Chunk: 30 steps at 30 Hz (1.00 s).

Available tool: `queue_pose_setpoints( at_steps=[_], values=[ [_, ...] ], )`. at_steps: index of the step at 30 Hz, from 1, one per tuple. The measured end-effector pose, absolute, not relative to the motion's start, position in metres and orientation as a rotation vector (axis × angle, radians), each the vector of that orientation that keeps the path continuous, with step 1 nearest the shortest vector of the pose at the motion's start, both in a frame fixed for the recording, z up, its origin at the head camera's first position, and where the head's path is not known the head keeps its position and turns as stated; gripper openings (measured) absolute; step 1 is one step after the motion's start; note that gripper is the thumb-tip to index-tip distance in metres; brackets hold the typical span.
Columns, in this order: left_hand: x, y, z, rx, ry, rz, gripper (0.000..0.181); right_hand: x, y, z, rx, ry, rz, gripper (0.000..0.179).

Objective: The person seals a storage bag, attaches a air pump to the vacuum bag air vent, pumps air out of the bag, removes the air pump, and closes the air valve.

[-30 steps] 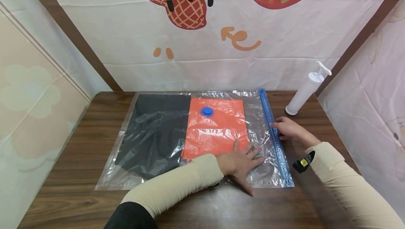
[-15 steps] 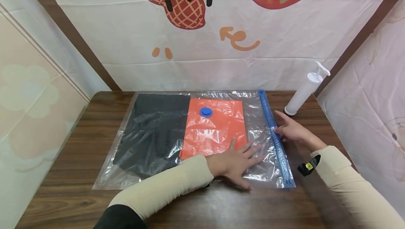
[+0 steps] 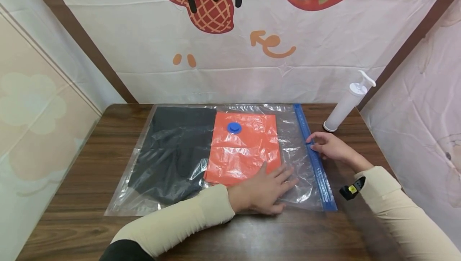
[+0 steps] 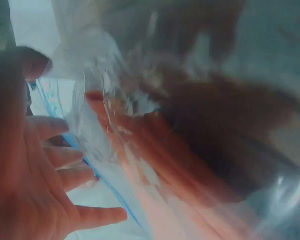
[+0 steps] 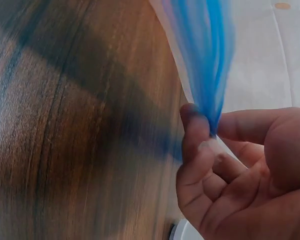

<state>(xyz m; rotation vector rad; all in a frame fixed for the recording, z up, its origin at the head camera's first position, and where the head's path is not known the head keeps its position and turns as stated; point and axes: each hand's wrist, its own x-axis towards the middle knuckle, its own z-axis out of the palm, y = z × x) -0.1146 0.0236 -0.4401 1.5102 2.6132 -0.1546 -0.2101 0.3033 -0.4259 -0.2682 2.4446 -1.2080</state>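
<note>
A clear vacuum storage bag (image 3: pixel 293 129) lies flat on the table, with folded black fabric (image 3: pixel 180 141) and a folded orange piece (image 3: pixel 248 137) inside. A round blue valve (image 3: pixel 234 127) sits over the orange piece. Along the bag's right edge runs a blue zip strip (image 3: pixel 317 165). My right hand (image 3: pixel 333 147) pinches this strip near its middle; the right wrist view shows thumb and fingers on the blue strip (image 5: pixel 210 60). My left hand (image 3: pixel 264 191), fingers spread, is over the bag's lower right part. In the left wrist view its fingers (image 4: pixel 65 157) are straight.
A white hand pump (image 3: pixel 343 107) with a T-shaped handle stands at the back right, beyond my right hand. The brown wooden table (image 3: pixel 83 165) extends around the bag. A printed cloth (image 3: pixel 234 81) hangs behind it, with more cloth at both sides.
My left hand has slid a little left and toward me. The right hand's index finger lifted off the strip, then came back to it, and the hand now pinches the strip.
</note>
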Motion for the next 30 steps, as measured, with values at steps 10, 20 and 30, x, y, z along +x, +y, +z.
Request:
queue_pose_setpoints(
  at_steps=[10,20,30],
  values=[
    [-0.097,0.032,-0.449,1.523,2.669,-0.239,0.062,-0.214,0.301,-0.426,-0.276,2.516,-1.094,0.024],
    [-0.103,0.02,-0.451,1.491,2.624,-0.077,0.053,-0.215,0.318,-0.43,-0.652,2.386,-1.088,0.048],
    [-0.106,0.018,-0.452,1.514,2.629,0.056,0.059,-0.223,0.31,-0.434,-0.872,2.4,-1.093,0.037]
  ],
)
